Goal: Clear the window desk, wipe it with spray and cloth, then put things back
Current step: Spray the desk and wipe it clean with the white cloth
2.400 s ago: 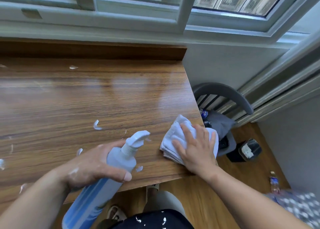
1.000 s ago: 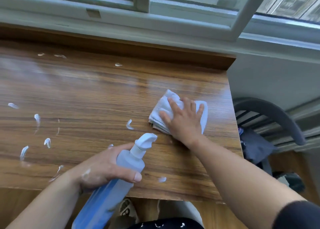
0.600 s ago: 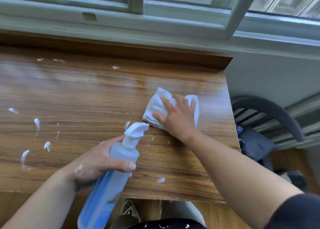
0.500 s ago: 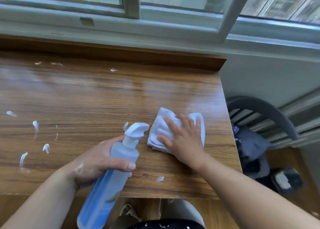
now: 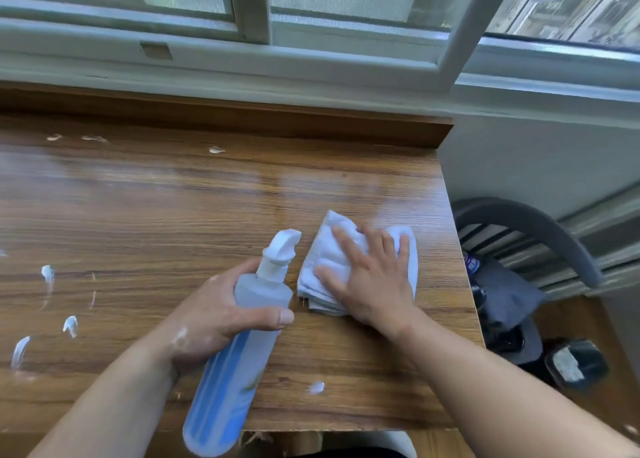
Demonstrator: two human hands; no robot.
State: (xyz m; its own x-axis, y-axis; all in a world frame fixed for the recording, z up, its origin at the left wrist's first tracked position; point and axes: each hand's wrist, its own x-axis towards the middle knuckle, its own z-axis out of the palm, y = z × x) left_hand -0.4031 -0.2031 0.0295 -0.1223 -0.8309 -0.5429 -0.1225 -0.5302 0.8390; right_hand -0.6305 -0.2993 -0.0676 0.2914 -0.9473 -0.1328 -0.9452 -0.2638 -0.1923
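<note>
My bottle (image 5: 239,364) is nearest. Its base hangs out past the front edge of the desk (image 5: 156,215), and its long axis runs from there up and away to the right, tilted. The white nozzle at the far end points away from me, towards the window (image 5: 346,59). The bottle is translucent, with blue liquid filling the lower body and the shoulder paler. A faint mark on its side is too blurred to read. My left hand (image 5: 221,315) grips it just below the neck, fingers wrapped behind and thumb across the front. A white streak sits on the back of that hand.

A small white dab (image 5: 317,387) lies on the wood just right of the bottle, near the front edge.

Farther in, my right hand (image 5: 374,284) lies flat with its fingers spread, pressing down on the cloth (image 5: 325,260). The cloth is white and folded, and sits on the desk near its right edge, just beside the nozzle.

White smears (image 5: 69,326) dot the left of the desk, and a few more (image 5: 216,150) lie near the raised back ledge, which sits under the window frame.

Off the right edge and lower down stands a grey chair (image 5: 530,222) with dark fabric (image 5: 505,295) on the seat. A blue label (image 5: 471,263) beside the fabric has white writing that I cannot read.
</note>
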